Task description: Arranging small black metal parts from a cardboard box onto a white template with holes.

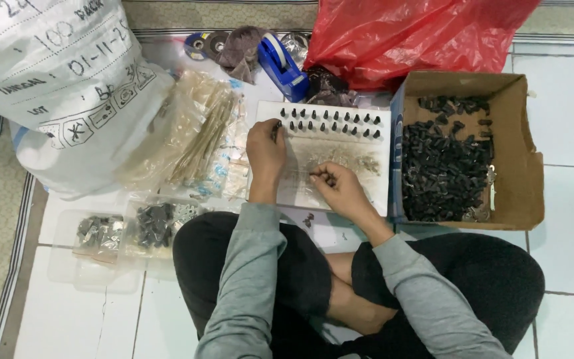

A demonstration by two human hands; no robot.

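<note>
Two rows of small black caps (332, 122) stand upright along the far edge of a white board (380, 193) that lies on the tiled floor (566, 126) in front of a person sitting cross-legged, seen from the head camera. The left hand (265, 147) rests at the left end of those rows, its grip closed around a small dark piece (277, 126) pinched at the fingertips. The right hand (340, 187) lies over the middle of the board, fingers curled onto a scatter of tiny metal parts (340, 161); whether it actually holds one cannot be told. Just right of the board, touching its edge, sits an open cardboard box (529, 193) filled with black caps (443, 174). Behind the board lie a red plastic bag (406, 36) and a blue tape dispenser (282, 65). To the left are a large white sack (54, 86), clear bags of thin straw-coloured strips (204, 136), and clear trays (94, 272) holding dark pieces.
</note>
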